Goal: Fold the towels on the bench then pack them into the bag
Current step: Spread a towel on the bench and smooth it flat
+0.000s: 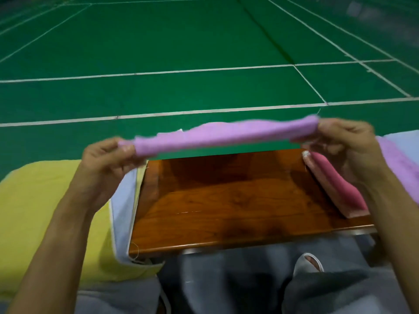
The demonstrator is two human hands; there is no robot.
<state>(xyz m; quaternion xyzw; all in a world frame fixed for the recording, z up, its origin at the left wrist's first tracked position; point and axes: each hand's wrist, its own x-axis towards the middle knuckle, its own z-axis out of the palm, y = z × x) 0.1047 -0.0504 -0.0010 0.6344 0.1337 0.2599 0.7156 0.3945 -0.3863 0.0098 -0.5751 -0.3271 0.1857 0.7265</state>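
Observation:
A lilac towel (223, 134) is stretched level in the air above the wooden bench (226, 205), seen edge-on as a narrow band. My left hand (108, 155) pinches its left end and my right hand (347, 141) pinches its right end. A folded pink towel (335, 189) lies on the bench's right side, under my right wrist. Another lilac towel (399, 159) and a pale blue one (403, 137) lie further right. On the left sits a yellow cloth bag (45, 205) with a light blue towel (123, 200) at its edge.
A green sports court with white lines (204, 71) stretches beyond the bench. Below the bench's near edge are my grey trousers (226, 279) and a foot in a grey open-toed slipper (308, 264).

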